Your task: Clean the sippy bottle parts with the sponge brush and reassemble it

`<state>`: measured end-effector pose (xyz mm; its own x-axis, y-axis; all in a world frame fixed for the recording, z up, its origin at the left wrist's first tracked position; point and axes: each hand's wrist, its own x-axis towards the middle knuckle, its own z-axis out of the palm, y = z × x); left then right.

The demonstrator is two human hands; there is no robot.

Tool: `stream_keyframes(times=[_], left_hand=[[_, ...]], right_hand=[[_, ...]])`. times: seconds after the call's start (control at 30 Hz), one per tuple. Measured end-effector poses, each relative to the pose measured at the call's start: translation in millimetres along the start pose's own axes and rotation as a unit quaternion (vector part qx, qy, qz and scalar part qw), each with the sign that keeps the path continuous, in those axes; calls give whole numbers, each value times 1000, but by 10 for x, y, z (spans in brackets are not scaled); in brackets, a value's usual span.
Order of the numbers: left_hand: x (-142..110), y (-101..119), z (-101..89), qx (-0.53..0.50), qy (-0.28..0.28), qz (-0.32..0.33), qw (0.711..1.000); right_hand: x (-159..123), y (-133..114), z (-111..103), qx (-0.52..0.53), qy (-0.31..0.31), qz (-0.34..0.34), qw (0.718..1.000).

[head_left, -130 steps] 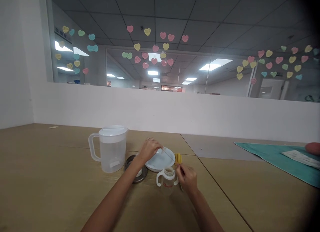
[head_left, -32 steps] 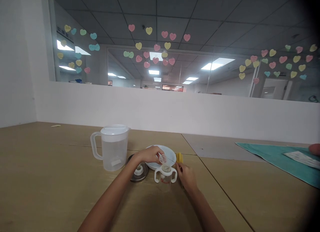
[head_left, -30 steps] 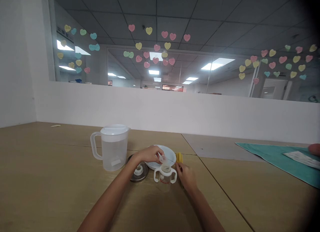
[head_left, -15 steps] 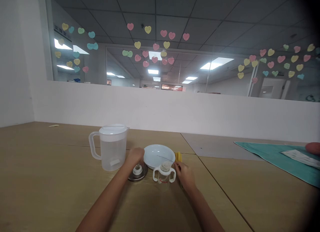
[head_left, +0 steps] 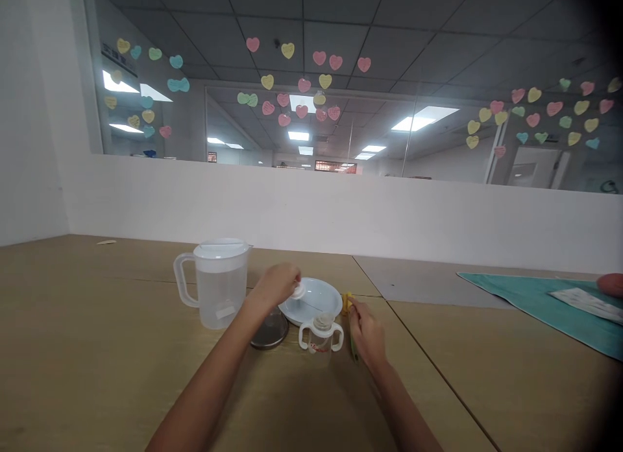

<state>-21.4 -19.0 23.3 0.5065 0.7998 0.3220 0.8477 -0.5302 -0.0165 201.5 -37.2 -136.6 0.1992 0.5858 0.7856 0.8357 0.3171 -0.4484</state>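
Observation:
My left hand (head_left: 280,285) is closed on a white bottle cap (head_left: 298,291), holding it over the left side of a white bowl (head_left: 335,304). A thin stick (head_left: 314,307) lies inside the bowl. My right hand (head_left: 368,332) has its fingers curled at a sponge brush with a yellow head (head_left: 346,302) and a green handle (head_left: 354,352), right of the bowl; the grip itself is partly hidden. An uncapped clear baby bottle (head_left: 321,338) with two white handles stands upright between my arms. Beneath my left wrist is a round metal dish (head_left: 270,332).
A clear lidded pitcher (head_left: 221,293) holding liquid stands left of my left hand. On the right lies a teal cloth (head_left: 516,296) with a white patterned piece (head_left: 584,304) on it. A white wall (head_left: 311,205) with a window rises behind the table (head_left: 462,374).
My left hand has lifted the white cap off the metal dish and moved it right, over the bowl. My right hand has let go of the thin stick and shifted to the sponge brush.

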Motion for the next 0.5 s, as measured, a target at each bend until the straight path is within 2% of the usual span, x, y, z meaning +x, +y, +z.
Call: stream_keyframes(times=[0.1, 0.2, 0.27, 0.4, 0.5], left_hand=[[-57, 325, -29, -18, 41, 88, 995], [-82, 632, 50, -6, 48, 172, 984], [-85, 781, 133, 29, 46, 207, 977], [-69, 872, 284, 67, 68, 217, 971], [-45, 812, 352, 17, 75, 239, 968]], right_hand=[[-5, -71, -104, 57, 88, -66, 992], [-25, -141, -120, 72, 94, -165, 979], [-39, -159, -86, 58, 87, -191, 976], [-58, -136, -22, 54, 76, -180, 979], [-63, -136, -25, 93, 77, -179, 976]])
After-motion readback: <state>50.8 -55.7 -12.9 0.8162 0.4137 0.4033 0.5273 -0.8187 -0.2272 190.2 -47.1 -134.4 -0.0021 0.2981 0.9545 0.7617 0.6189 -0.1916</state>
